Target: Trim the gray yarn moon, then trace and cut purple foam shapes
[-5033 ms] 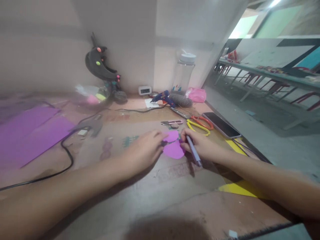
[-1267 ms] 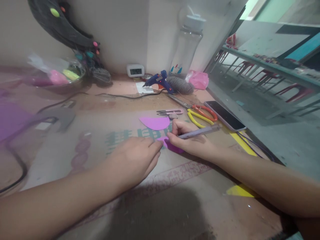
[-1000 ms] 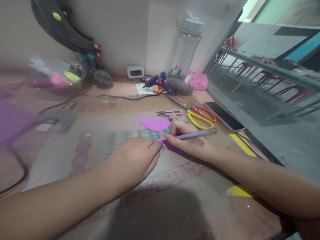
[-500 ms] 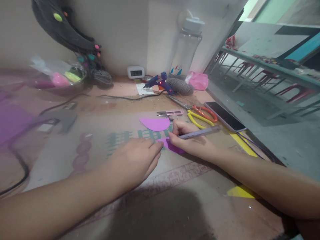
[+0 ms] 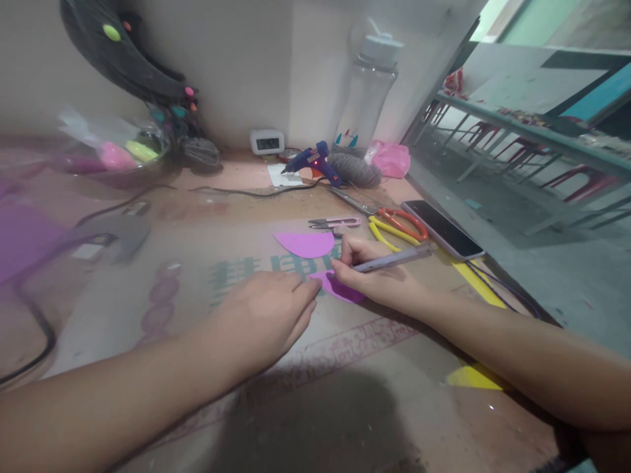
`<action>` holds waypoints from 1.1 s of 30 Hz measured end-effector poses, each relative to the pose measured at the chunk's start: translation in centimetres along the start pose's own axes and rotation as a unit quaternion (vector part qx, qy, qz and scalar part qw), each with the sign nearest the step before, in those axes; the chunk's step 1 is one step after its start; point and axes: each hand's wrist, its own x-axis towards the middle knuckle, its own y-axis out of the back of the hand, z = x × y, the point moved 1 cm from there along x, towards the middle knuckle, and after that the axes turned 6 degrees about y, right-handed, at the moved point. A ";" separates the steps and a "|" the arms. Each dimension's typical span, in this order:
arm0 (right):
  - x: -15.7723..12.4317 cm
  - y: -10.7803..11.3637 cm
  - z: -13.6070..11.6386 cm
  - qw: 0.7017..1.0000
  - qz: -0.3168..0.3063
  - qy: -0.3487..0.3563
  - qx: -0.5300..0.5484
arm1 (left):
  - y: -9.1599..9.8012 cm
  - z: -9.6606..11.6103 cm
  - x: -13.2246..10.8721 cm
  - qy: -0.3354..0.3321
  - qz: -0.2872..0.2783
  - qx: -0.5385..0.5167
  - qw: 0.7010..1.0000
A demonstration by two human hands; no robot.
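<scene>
My right hand [image 5: 367, 266] is closed around a pale purple pen [image 5: 392, 258]. Its tip end is hidden behind the fingers, above a purple half-round piece [image 5: 345, 291] that looks like felt or foam sheet. My left hand [image 5: 271, 305] lies low with fingers extended, its fingertips on the left point of that same piece. Part of the piece is covered by my right hand. Just beyond my hands rests a second purple half-round piece [image 5: 306, 244]. Behind it are small pink-handled thread snips [image 5: 335, 223].
Scissors with orange and yellow handles [image 5: 399, 226] lie beside a phone [image 5: 444, 230] at the right edge. Farther back stand a blue glue gun [image 5: 313, 161], grey yarn [image 5: 355, 169], a clock [image 5: 267, 142] and a bottle [image 5: 367, 92]. A black cable [image 5: 256, 193] crosses the table; a bowl [image 5: 118, 174] sits left.
</scene>
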 end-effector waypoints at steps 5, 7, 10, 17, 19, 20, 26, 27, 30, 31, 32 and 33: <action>0.0 -0.1 0.1 1.000 0.003 0.000 0.011 | 0.0 0.1 -0.1 0.001 0.003 -0.002 1.000; 0.0 -0.1 0.1 1.000 0.005 -0.002 0.010 | -0.1 0.0 -0.1 0.000 0.005 -0.001 1.000; -0.1 -0.1 0.2 1.000 0.005 0.000 0.009 | -0.1 0.0 0.0 -0.001 0.005 -0.001 1.000; 0.0 -0.3 0.6 0.999 0.028 0.027 -0.010 | -0.1 -0.1 0.0 0.004 0.002 -0.002 1.000; 0.0 -0.3 0.6 0.999 0.037 0.034 -0.018 | -0.1 -0.1 -0.1 0.009 0.001 -0.002 1.000; 0.0 -0.3 0.5 0.998 0.039 0.039 -0.022 | -0.1 -0.1 -0.1 0.009 0.000 -0.003 1.000; 0.0 0.0 0.0 0.998 0.035 0.034 -0.040 | -0.3 -0.2 -0.1 0.008 0.002 -0.002 1.000; 0.0 0.0 -0.1 0.998 0.032 0.029 -0.039 | -0.3 -0.1 -0.1 0.007 0.003 -0.002 1.000; 0.0 0.1 -0.2 0.999 0.027 0.024 -0.033 | -0.2 -0.1 -0.1 0.003 0.006 -0.002 1.000; -0.1 0.1 -0.3 0.999 0.029 0.024 -0.027 | -0.2 -0.1 -0.1 0.002 0.007 -0.003 1.000; -0.2 0.1 -0.4 0.999 0.033 0.021 -0.019 | -0.2 -0.1 -0.1 0.002 0.007 -0.005 1.000; -0.2 0.1 -0.4 0.999 0.040 0.018 -0.009 | -0.2 -0.1 -0.1 0.003 0.008 -0.007 1.000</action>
